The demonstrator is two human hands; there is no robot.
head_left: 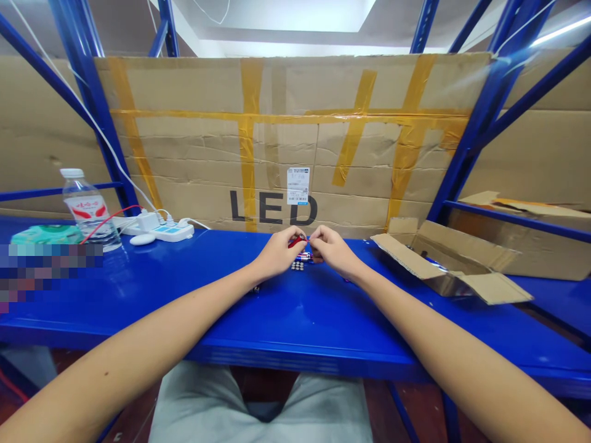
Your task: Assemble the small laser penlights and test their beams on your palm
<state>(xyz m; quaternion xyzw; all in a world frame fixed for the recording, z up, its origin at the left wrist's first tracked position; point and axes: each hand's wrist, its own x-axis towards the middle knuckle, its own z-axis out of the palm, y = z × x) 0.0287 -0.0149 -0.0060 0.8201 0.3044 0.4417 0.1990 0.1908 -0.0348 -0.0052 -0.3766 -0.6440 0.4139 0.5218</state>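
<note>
Over the middle of the blue table, my left hand (279, 251) is closed around a small red object (296, 242), mostly covered by the fingers. Close beside it, my right hand (333, 250) is pinched at the thumb and forefinger, its tips near the red object's end; what they hold is too small to make out. Shiny small cylinders (303, 256), blue and reddish, lie just under the hands. In front of them sits a tight group of several small silver button-like pieces (298, 266). A few more tiny dark pieces (256, 288) are partly hidden by my left forearm.
An open cardboard box (455, 280) with shiny items inside stands at the right. To the left are a water bottle (90, 212), a green packet (46, 235) and a white power strip (170, 230) with cables. A large taped carton (203, 154) walls off the table's back (221, 240).
</note>
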